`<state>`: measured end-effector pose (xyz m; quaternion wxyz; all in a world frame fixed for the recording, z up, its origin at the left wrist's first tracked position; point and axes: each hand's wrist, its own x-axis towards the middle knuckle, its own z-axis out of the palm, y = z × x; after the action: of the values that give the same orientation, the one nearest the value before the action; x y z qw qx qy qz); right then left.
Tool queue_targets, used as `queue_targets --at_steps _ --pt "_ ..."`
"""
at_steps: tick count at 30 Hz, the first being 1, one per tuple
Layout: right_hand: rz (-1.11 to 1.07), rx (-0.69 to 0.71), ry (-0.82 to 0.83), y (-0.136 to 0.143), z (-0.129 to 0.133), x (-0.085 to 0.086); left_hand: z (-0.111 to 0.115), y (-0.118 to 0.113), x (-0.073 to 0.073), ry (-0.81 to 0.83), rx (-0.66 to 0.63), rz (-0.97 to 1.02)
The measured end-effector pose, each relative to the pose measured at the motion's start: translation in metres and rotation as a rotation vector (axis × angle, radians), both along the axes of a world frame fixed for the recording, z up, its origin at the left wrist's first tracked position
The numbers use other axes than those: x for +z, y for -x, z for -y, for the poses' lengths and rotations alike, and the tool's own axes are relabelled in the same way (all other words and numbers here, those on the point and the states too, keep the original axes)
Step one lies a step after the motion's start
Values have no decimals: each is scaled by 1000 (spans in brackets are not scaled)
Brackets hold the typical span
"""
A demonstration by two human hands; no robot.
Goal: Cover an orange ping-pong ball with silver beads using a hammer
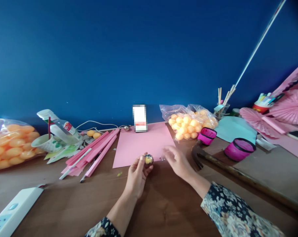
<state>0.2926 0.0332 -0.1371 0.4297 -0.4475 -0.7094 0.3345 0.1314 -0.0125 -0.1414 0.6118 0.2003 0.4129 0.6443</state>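
Note:
A small round shiny object with a yellow middle [148, 160] is held between the thumb and fingers of my left hand [138, 174], at the front edge of the pink sheet [141, 144]. To its right, my right hand [176, 161] hovers over the sheet's right front corner with its fingers apart and a little blurred. Just beside those fingertips lie small clear bits [162, 158], too small to make out. Another shiny round piece [126, 127] sits at the sheet's back left.
Pink strips [97, 151], a patterned cup [44, 143] and a power strip [15, 210] are on the left. Rightward are a bag of orange balls [186, 125], a hammer [233, 172] and magenta containers [239, 149]. A phone [140, 118] stands at the back.

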Motion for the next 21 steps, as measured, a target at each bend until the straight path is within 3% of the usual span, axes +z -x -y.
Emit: queue_targets --at_steps 2,5,9,16,21 --pt "200 -65 -101 -10 -10 -1 -1 2 1 12 2 25" --pt "436 -25 -169 -17 -17 -2 -1 4 1 10 -26 40" --pt "533 10 -247 -13 -17 -6 0 3 1 2 -17 49" --pt "559 17 -235 -7 -17 -11 1 1 1 -1 -22 45" --pt "296 -31 -154 -5 -9 -2 1 1 1 -1 -25 47"
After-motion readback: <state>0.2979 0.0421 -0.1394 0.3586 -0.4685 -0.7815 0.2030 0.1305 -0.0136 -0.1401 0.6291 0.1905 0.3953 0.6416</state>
